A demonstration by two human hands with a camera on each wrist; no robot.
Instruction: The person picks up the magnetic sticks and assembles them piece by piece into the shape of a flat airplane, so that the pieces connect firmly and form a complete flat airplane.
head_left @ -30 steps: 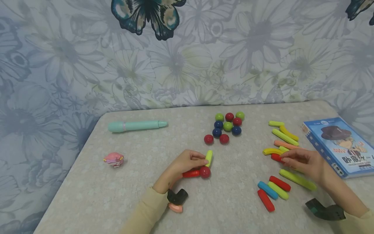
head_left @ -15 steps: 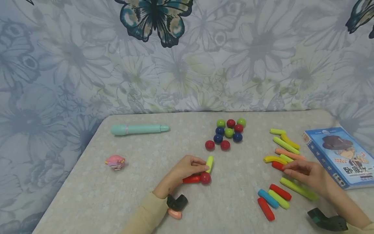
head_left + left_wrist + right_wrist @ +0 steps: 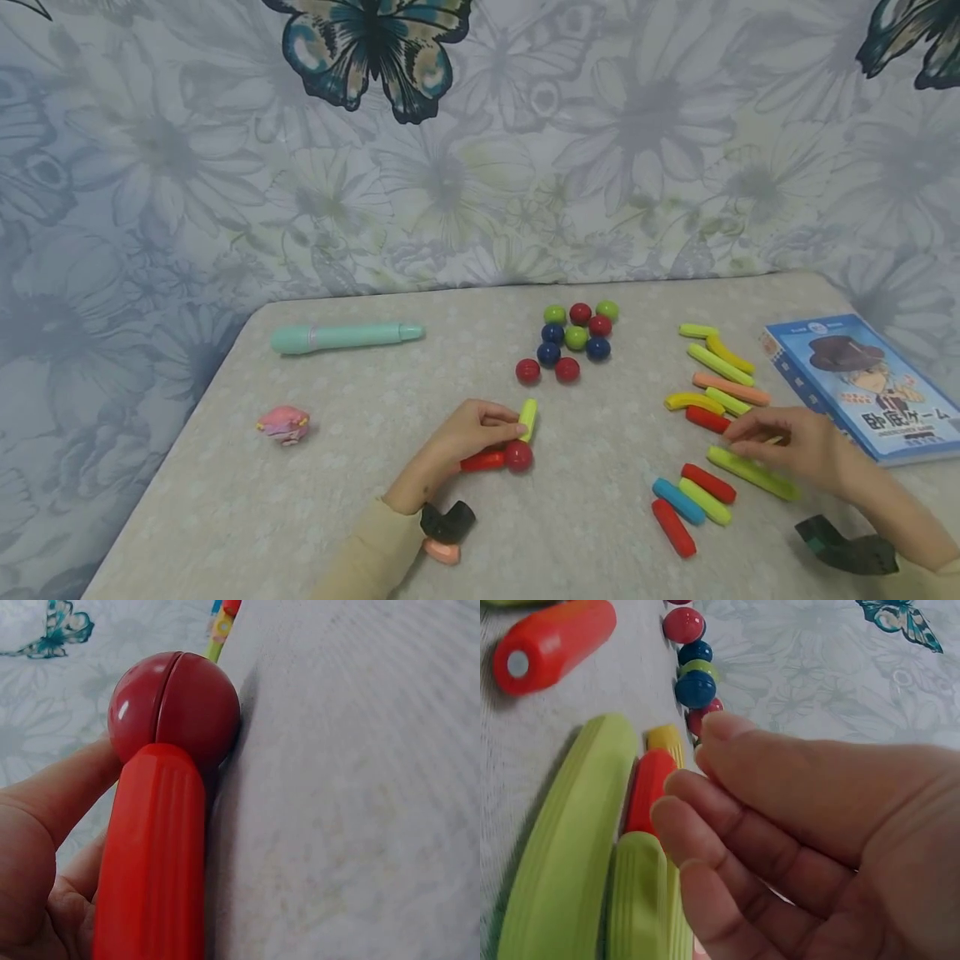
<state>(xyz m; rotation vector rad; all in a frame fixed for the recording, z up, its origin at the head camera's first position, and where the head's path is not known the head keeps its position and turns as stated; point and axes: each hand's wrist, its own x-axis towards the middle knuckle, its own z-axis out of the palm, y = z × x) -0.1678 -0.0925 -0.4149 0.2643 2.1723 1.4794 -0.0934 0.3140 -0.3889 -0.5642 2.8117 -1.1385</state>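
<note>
We have the left hand (image 3: pixel 476 432) pinching a short lime rod (image 3: pixel 529 414) between thumb and fingers, at the middle of the table (image 3: pixel 360 492); that rod meets a glossy red ball (image 3: pixel 519 457), and a short red rod (image 3: pixel 482 461) butts against the ball's side, under the hand. Our right hand (image 3: pixel 802 448) has its fingers loosely curled, the thumb apart from them and nothing between; its tips hover close by a second red rod (image 3: pixel 707 419), and we cannot tell whether they touch it. That rod lies beside a curved yellow rod (image 3: pixel 693 402), with a long green rod (image 3: pixel 752 473) nearer us. We take the rods for hard plastic, light and stiff, unlikely to break; the lengthwise ridges should help the grip, so we would pinch each across its middle, leaving the ends free. The ball looks smooth, likely slippery and apt to roll, so we would hold it across its widest part. The joints seem the weak spot: we would steady the ball rather than lift by one rod.
</note>
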